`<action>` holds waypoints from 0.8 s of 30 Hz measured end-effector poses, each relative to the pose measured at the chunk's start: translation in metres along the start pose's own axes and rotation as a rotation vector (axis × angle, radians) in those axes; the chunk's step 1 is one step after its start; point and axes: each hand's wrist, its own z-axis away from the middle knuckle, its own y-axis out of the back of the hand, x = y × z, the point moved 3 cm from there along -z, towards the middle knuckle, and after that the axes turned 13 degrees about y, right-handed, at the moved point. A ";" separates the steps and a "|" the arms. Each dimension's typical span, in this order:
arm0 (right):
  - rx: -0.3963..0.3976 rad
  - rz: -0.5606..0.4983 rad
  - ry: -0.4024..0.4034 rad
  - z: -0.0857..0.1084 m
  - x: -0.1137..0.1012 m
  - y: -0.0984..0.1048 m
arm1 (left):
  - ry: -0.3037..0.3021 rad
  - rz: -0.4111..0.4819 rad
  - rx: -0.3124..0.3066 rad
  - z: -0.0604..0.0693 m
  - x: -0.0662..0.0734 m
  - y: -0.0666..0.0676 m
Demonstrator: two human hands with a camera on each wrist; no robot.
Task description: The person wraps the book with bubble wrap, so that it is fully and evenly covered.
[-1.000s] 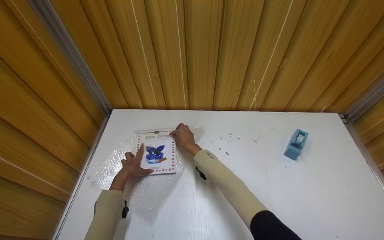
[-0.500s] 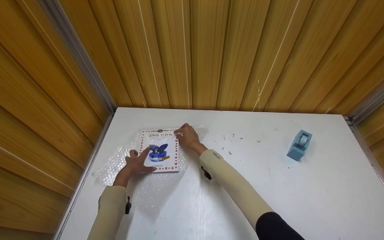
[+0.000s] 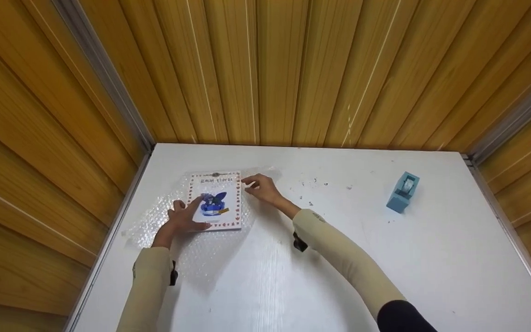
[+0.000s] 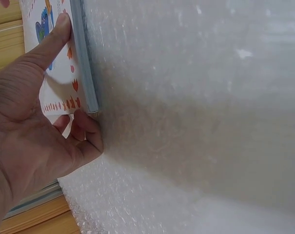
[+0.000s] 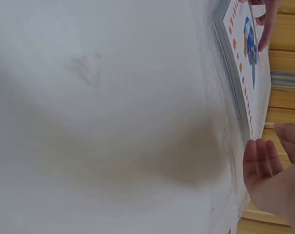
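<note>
A white book (image 3: pixel 228 198) with a red-patterned border and a blue picture lies face up on a sheet of bubble wrap (image 3: pixel 210 258). My left hand (image 3: pixel 185 216) rests on its lower left part. In the left wrist view the thumb (image 4: pixel 54 41) lies straight across the cover, while other fingers (image 4: pixel 86 129) bend beside the book's edge. My right hand (image 3: pixel 262 188) is by the upper right corner of the book, thumb and forefinger apart. From the right wrist, its fingers (image 5: pixel 262 156) look loosely bent near that corner, with nothing seen between them.
A blue tape dispenser (image 3: pixel 403 192) stands at the right of the white table (image 3: pixel 330 258). Small dark specks (image 3: pixel 314 189) mark the surface between it and the book. Wood-patterned panels (image 3: pixel 274 74) wall off the back and both sides.
My right hand has come off the book's upper right corner and moved slightly right, its fingers parting. The left hand stays on the book, its forefinger now farther across the cover.
</note>
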 end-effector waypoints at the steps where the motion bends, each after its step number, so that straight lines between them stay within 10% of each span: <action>1: -0.011 -0.012 -0.004 0.005 -0.003 0.002 | -0.002 0.003 -0.001 0.000 0.000 0.000; 14: -0.275 -0.172 0.014 0.067 -0.044 -0.020 | -0.030 -0.009 -0.002 0.002 -0.005 0.003; 24: -0.422 -0.066 0.188 0.089 -0.066 -0.045 | -0.020 -0.018 -0.022 -0.002 -0.003 0.001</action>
